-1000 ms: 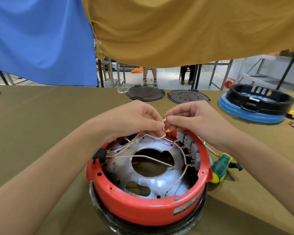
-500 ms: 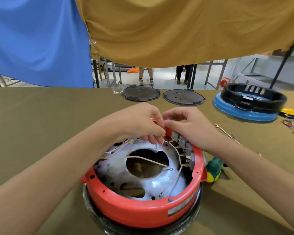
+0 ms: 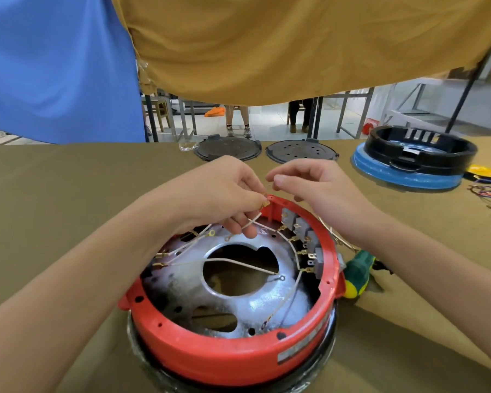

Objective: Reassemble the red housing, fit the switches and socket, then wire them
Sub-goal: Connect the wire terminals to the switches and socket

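I am looking down at a red housing [image 3: 233,355] sitting upside down near the front edge of the bench [image 3: 54,199], its shiny metal plate [image 3: 267,304] and loose white wires [image 3: 238,262] showing inside. A row of grey switches [image 3: 304,236] lines the inner wall on the right side.

What I judge could go wrong: the small brass terminal [image 3: 265,204] could slip from the fingertips and drop through the plate's central hole, or be pushed onto the wrong switch tab, because several similar wires lie close together. Tugging could also pull a neighbouring connector loose.

My left hand [image 3: 224,199] is curled, fingertips pinching the white wire just below its brass terminal, right at the housing's far rim. My right hand [image 3: 309,185] hovers just beside it, fingers loosely curled, thumb and forefinger nearly together; I cannot tell whether they hold anything. A green screwdriver [image 3: 357,275] lies just right of the housing.
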A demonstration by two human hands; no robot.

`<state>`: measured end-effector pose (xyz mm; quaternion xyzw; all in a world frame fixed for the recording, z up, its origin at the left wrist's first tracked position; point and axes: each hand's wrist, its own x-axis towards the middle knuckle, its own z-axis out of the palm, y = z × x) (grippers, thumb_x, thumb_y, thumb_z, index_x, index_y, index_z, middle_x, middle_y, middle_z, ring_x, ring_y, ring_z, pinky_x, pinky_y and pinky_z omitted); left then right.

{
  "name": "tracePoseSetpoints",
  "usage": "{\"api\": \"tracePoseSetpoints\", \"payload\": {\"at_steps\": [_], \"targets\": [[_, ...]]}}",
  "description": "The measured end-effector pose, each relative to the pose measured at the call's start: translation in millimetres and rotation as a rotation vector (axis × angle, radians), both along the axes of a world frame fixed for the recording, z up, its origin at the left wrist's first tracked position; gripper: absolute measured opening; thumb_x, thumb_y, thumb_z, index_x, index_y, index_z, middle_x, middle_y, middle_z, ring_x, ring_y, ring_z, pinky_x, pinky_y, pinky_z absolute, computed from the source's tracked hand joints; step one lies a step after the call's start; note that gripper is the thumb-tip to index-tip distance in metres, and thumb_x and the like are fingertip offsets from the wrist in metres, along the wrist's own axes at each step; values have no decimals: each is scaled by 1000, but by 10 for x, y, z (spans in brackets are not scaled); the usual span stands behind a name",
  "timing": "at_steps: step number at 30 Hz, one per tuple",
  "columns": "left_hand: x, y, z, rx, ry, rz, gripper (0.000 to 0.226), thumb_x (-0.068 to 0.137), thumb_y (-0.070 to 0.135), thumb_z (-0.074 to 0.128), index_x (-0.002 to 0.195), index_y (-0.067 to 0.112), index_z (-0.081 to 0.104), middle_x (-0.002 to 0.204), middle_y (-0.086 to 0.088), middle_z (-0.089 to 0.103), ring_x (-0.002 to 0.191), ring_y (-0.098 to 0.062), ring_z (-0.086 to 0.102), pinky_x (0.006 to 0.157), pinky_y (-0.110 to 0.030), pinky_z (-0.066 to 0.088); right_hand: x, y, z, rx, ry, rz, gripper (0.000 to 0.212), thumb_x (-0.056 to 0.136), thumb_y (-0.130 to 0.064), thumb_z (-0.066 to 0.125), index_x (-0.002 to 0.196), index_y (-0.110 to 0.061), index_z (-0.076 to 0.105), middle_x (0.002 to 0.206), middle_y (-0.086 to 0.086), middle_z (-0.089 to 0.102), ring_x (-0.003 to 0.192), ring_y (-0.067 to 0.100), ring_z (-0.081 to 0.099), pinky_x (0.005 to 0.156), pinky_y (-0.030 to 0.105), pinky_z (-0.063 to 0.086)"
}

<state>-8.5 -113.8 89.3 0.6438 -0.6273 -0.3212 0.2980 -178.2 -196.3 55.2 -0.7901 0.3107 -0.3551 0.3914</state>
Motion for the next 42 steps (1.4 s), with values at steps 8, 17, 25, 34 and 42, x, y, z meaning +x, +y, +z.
{"api": "tracePoseSetpoints", "payload": {"at_steps": [8, 17, 25, 34, 42], "targets": [[-50, -20, -66, -51, -171, 45, 10, 93, 26, 65, 84, 20, 64, 67, -2, 74, 67, -20, 73, 46, -27, 47, -52, -20, 66, 41, 68, 143, 11, 84, -13, 76, 95, -15, 76, 83, 5, 76, 81, 27, 73, 79, 34, 59], [25, 10, -1, 14, -112, -61, 28, 79, 17, 81, 102, 18, 66, 81, 8, 77, 77, -12, 75, 68, -31, 61, -72, -67, 41, 0, 98, 122, 14, 81, -9, 77, 92, -17, 77, 79, -4, 75, 71, 5, 69, 67, 15, 54], [-51, 7, -59, 79, -171, -6, 25, 80, 26, 80, 100, 19, 67, 73, 4, 77, 62, -5, 69, 53, -18, 50, -46, -68, -7, 7, 55, 46, 16, 91, -11, 67, 103, -20, 73, 97, -2, 75, 92, 12, 71, 84, 24, 57], [-206, 17, -97, 80, -217, 10, 21, 78, 25, 79, 94, 19, 67, 66, 0, 75, 66, -12, 74, 77, -37, 62, 52, 7, -77, -17, 114, 11, 22, 97, -5, 54, 112, -10, 69, 103, 5, 72, 98, 21, 67, 90, 31, 53], [-277, 13, -164, 19, -304, 66, 17, 75, 27, 74, 82, 12, 76, 64, -2, 74, 60, -16, 72, 53, -18, 55, 51, -1, -104, -2, 116, 5, 21, 97, -8, 54, 112, -10, 69, 97, 1, 71, 84, 9, 66, 76, 20, 52]]}}
